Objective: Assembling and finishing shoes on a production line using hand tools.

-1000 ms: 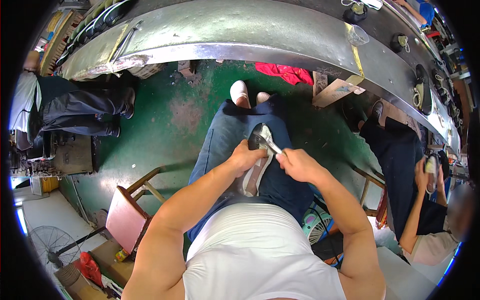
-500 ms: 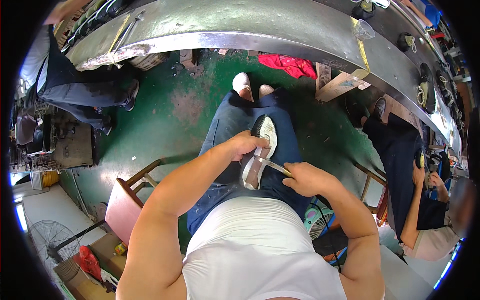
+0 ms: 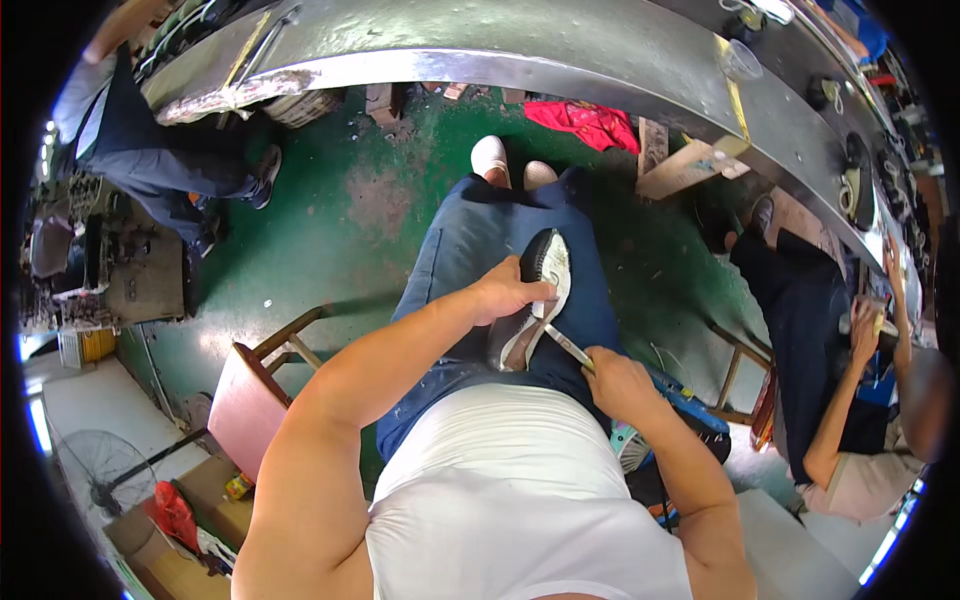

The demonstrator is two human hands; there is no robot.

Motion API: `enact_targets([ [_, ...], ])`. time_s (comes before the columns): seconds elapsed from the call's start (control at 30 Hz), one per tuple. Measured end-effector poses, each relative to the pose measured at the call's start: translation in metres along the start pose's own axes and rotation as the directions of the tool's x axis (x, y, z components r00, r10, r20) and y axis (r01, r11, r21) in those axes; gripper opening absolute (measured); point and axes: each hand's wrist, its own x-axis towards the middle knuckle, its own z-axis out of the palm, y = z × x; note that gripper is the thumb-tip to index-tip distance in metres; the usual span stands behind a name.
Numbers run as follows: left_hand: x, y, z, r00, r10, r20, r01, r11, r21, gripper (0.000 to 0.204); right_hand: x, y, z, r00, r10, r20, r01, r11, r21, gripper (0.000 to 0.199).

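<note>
An upturned shoe (image 3: 554,272) lies on the lap (image 3: 470,250), the grip of the left hand (image 3: 505,292) clasping its side, the right hand (image 3: 618,385) closed round a metal tool (image 3: 568,346) angled in from four o'clock. Should the shoe roll, the tool could slip and nick the left hand. Toward one o'clock, a clear plastic cup (image 3: 740,60) sits on the worktop (image 3: 560,45), contents indistinct.

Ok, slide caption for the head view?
Left hand holds a shoe on the lap; right hand holds a tool at its edge.

A slim tool (image 3: 568,345) meets a dark shoe (image 3: 556,272), underside up on the lap (image 3: 465,265).
</note>
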Motion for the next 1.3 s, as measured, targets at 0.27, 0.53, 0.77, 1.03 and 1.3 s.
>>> enact_targets([
  [0.27, -0.037, -0.026, 0.009, 0.943, 0.331, 0.041, -0.328, 0.942, -0.07, 0.098, 0.021, 0.025, -0.049, 0.862, 0.08, 0.5, -0.269, 0.909, 0.317, 0.027],
  [0.53, -0.017, -0.035, 0.026, 0.917, 0.336, -0.216, -0.323, 0.942, 0.093, 0.096, 0.087, 0.02, -0.015, 1.0, -0.015, -0.012, 0.018, 0.966, 0.257, 0.038],
  [0.77, -0.03, -0.035, 0.022, 0.905, 0.345, -0.25, -0.285, 0.926, 0.249, 0.104, 0.062, -0.002, -0.004, 0.995, -0.094, -0.036, 0.095, 0.995, 0.028, 0.038],
  [1.03, -0.068, -0.052, 0.003, 0.944, 0.226, 0.241, -0.199, 0.971, -0.132, 0.113, 0.048, -0.003, -0.005, 0.992, -0.105, -0.076, 0.103, 0.994, -0.034, 0.041],
  [1.3, -0.065, -0.056, 0.007, 0.963, 0.199, 0.18, -0.145, 0.95, -0.275, 0.12, 0.031, -0.031, 0.007, 0.984, -0.15, -0.1, 0.158, 0.985, 0.075, 0.034],
])
